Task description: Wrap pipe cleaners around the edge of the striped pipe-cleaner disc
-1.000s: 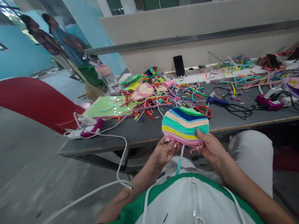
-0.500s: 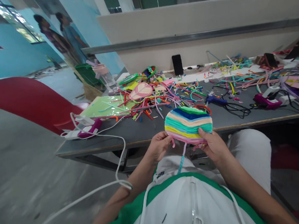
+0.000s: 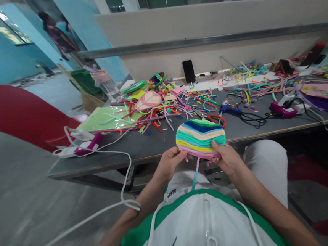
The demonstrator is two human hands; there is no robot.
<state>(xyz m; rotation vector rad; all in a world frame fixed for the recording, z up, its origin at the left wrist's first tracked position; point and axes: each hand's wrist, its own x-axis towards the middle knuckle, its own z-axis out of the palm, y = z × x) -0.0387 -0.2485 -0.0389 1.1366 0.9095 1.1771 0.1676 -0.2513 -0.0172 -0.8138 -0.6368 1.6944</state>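
Between my hands, above my lap, is a striped pipe-cleaner craft piece (image 3: 200, 137) with green, blue, cream, turquoise, yellow and pink bands. It is rounded at the top, and small pink curls stick out below. A lilac and turquoise pipe cleaner (image 3: 195, 175) hangs from its lower edge. My left hand (image 3: 170, 162) pinches the lower left corner. My right hand (image 3: 226, 157) grips the right side, thumb on the front face. Just behind the piece lie scissors with red handles (image 3: 221, 120) on the grey table (image 3: 139, 147).
Loose pipe cleaners and scraps (image 3: 165, 111) cover much of the table. A blue glue gun (image 3: 230, 109), a propped phone (image 3: 188, 71) and a bottle (image 3: 105, 83) stand behind. White cable trails from a purple power strip (image 3: 89, 145). A red chair (image 3: 24, 114) is at left. A person (image 3: 58, 37) is beyond.
The view has shifted slightly, so the table's things sit further left. Both hands keep hold of the striped piece. A dark part of someone's hand now shows at the right edge.
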